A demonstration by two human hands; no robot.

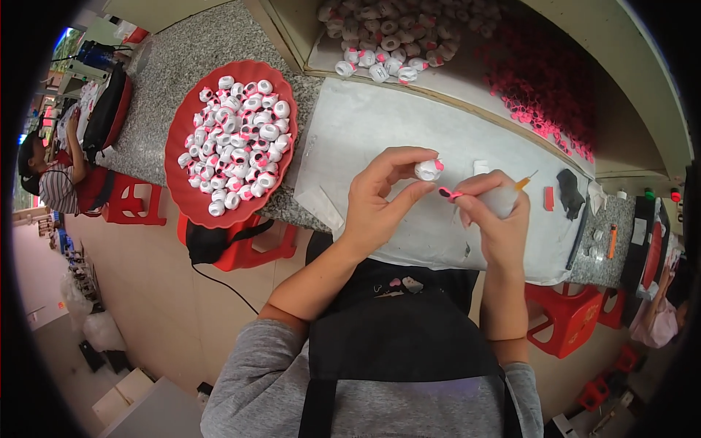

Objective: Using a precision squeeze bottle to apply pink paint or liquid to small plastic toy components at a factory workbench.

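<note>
My left hand (380, 193) pinches a small rounded white piece with a pink patch (428, 170) between thumb and fingers. In my right hand (498, 213) a small pink-and-black piece (449, 193) is held at the fingertips, just right of and below the white one, with a narrow gap between them. A whitish squeeze bottle (501, 200) with an orange, needle-like tip (522, 184) is tucked in the same hand, its body partly hidden by the fingers. Both hands are above a white sheet (365, 124) on the worktop.
Left, a red scalloped dish (175, 160) holds many finished-looking white-and-pink pieces (234, 139). A shelf ahead holds white pieces (394, 36) and a pink-black pile (540, 102). A dark scrap (569, 194) and orange pen-like tool (613, 241) lie right. Red stools (566, 317) and other people (58, 175) flank me.
</note>
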